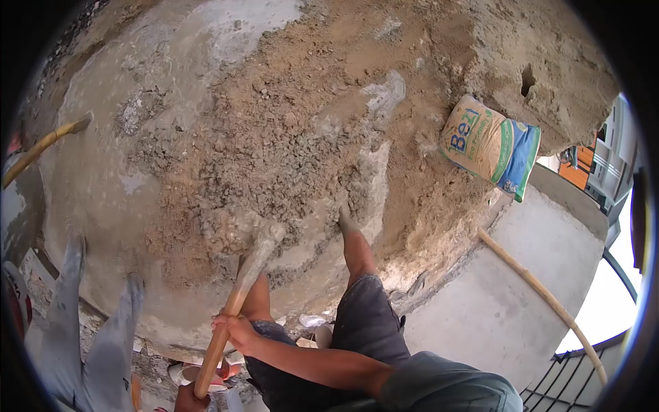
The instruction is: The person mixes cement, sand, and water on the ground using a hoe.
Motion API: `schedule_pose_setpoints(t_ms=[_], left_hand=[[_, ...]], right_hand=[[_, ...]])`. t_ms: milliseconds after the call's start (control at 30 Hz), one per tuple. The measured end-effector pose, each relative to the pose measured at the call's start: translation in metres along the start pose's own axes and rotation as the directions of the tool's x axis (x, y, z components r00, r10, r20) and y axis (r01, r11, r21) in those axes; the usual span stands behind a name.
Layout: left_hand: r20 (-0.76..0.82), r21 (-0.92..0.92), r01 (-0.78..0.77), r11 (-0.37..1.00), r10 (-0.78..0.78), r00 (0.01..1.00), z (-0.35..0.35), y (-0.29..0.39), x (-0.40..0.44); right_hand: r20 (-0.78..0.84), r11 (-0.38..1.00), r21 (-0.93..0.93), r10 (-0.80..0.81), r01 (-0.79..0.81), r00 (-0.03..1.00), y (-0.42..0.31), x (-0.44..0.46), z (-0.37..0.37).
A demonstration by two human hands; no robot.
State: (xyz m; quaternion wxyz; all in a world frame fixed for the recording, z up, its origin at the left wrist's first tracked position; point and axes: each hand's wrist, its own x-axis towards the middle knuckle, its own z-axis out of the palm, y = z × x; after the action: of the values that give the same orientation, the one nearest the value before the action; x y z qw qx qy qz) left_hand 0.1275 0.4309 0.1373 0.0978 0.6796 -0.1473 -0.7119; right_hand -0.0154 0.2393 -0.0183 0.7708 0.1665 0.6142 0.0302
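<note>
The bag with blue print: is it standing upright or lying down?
Lying down: the bag is stretched out on the dirt, its broad printed face turned up toward the camera.

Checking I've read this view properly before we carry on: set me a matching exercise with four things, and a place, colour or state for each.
Things:
1. Bag
2. Tool
3. Stick at the right of the view
4. Shorts

Descriptions:
A. Crossing in front of the pale grey concrete
B. Gripped by its wooden handle in the right hand
C. Dark-coloured, worn by the person
D. Tan, blue and green, with printed lettering

Right pairs: 1-D, 2-B, 3-A, 4-C
</note>
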Motion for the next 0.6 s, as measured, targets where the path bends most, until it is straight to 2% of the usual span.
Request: schedule_pose_setpoints(t_ms=[33,67,167,200,233,267,300,333,400,433,467,500,567,600], left_hand=[[-0.003,0.109,0.080,0.991,-0.080,0.997,0.010,-0.007,-0.030],[-0.016,0.161,0.166,0.973,-0.165,0.986,0.025,-0.042,-0.062],[-0.092,-0.199,0.318,0.927,-0.341,0.936,0.063,-0.036,-0.047],[-0.111,-0.314,0.343,0.885,-0.393,0.913,0.077,-0.032,-0.032],[-0.179,0.000,0.238,0.971,-0.234,0.956,0.090,-0.014,0.004],[-0.192,0.322,0.112,0.940,-0.051,0.980,0.101,0.025,0.059],[-0.215,0.244,0.053,0.968,0.001,0.977,0.114,0.070,0.117],[-0.202,0.269,0.045,0.962,0.010,0.979,0.129,0.106,0.177],[-0.265,0.115,-0.184,0.976,0.208,0.942,0.163,0.222,0.287],[-0.228,0.251,-0.150,0.956,0.209,0.951,0.181,0.273,0.340],[-0.181,-0.035,-0.194,0.980,0.184,0.966,0.201,0.324,0.391],[-0.148,-0.062,-0.300,0.952,0.289,0.946,0.215,0.374,0.431],[-0.081,-0.177,-0.364,0.914,0.355,0.931,0.249,0.457,0.506],[0.011,-0.312,-0.288,0.906,0.306,0.952,0.254,0.505,0.512]], right_hand=[[-0.005,0.986,-0.076,0.148,-0.148,0.989,0.023,-0.007,-0.006],[0.019,0.954,-0.159,0.259,-0.253,0.966,0.030,-0.019,-0.009],[0.078,0.954,-0.265,0.166,-0.140,0.983,0.017,-0.041,-0.032],[0.129,0.940,-0.334,0.116,-0.067,0.985,-0.020,-0.047,-0.041],[0.118,0.973,-0.230,0.039,-0.010,0.992,-0.060,-0.046,-0.050],[0.101,0.991,-0.123,-0.044,0.056,0.994,-0.106,-0.043,-0.059],[0.171,0.962,-0.169,-0.184,0.213,0.968,-0.166,-0.036,-0.071],[0.117,0.958,-0.135,-0.237,0.252,0.965,-0.243,-0.050,-0.066],[0.091,0.832,-0.171,-0.520,0.527,0.849,-0.378,-0.033,-0.086],[0.038,0.757,-0.235,-0.619,0.609,0.784,-0.450,-0.031,-0.090],[-0.035,0.683,-0.203,-0.721,0.701,0.692,-0.520,-0.025,-0.095],[-0.042,0.608,-0.272,-0.782,0.746,0.622,-0.590,-0.018,-0.108],[-0.060,0.489,-0.413,-0.856,0.768,0.513,-0.703,-0.023,-0.117],[-0.087,0.480,-0.480,-0.859,0.734,0.505,-0.748,-0.022,-0.125]])
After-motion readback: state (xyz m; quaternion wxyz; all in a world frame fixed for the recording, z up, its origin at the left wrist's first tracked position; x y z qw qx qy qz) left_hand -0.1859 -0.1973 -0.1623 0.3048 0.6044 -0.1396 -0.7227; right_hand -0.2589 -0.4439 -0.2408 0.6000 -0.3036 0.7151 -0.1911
